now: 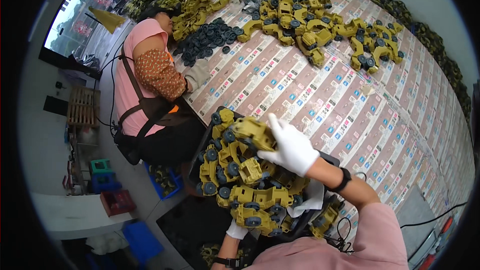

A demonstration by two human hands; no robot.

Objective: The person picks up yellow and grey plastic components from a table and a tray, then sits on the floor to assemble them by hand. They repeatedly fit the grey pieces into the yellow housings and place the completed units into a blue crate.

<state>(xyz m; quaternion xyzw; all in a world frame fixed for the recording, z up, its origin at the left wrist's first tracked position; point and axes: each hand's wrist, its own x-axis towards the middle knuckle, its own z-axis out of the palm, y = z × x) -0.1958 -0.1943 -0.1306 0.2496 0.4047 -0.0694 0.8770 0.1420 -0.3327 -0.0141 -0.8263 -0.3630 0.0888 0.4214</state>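
Note:
My right hand (295, 149), in a white glove, grips an olive-yellow toy truck body (254, 131) with dark wheels, thumb and fingers at its right end. The truck is slightly blurred above a heaped dark bin (210, 132) of similar toy trucks (250, 170). My left hand (237, 230), also gloved, is low at the near side of the heap. Its fingers are hidden behind a toy truck (252, 217), so I cannot see whether they hold it. A white sheet or bag (311, 197) pokes out at the bin's right side.
The table (310, 105) has a striped printed covering. Toy trucks (300, 20) lie across its far side, beside a pile of dark wheels (207, 40). A co-worker in pink (145, 70) sits at the left edge. A blue crate (162, 182) stands on the floor. Cables (345, 230) lie at right.

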